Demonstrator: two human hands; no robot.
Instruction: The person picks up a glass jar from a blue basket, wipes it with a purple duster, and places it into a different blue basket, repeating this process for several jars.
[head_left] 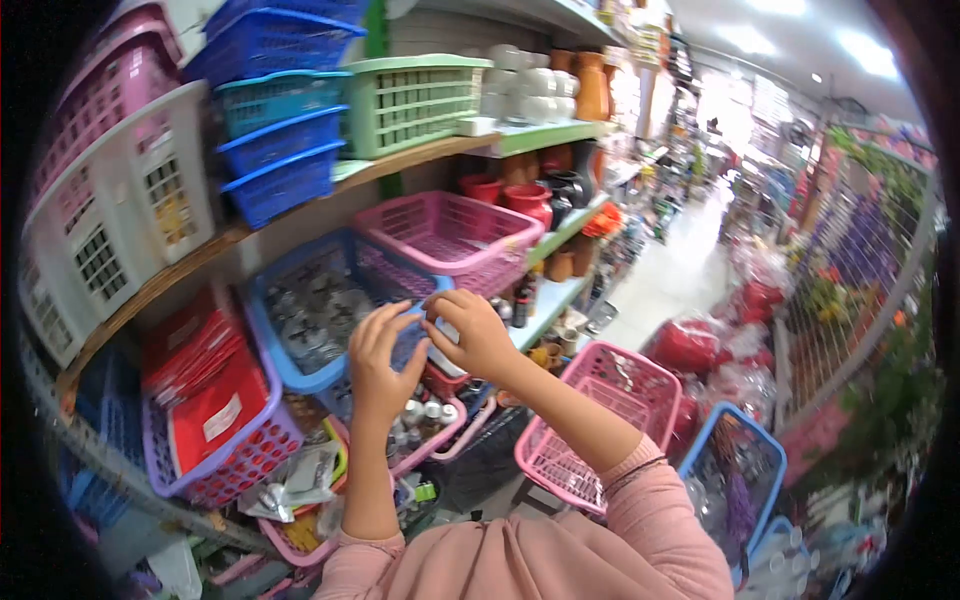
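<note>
My left hand (383, 355) and my right hand (468, 332) are raised close together at the middle of the view, fingertips almost meeting. The left fingers curve toward the right hand, with a gap between them and the thumb. My right fingers are bent in a pinch. Anything between the fingertips is too small or clear to make out. Just behind the hands is a blue basket (300, 378) holding many small clear plastic-looking pieces (318, 315). A pink basket (465, 262) stands beside it on the shelf.
A purple basket (205, 490) with red packets (215, 400) is at left. Below my hands is a pink basket with bottles (428, 415). Another pink basket (625, 365) and a blue-rimmed basket (765, 435) stand at right, near bagged red goods (690, 340). Stacked baskets (280, 135) line the upper shelf.
</note>
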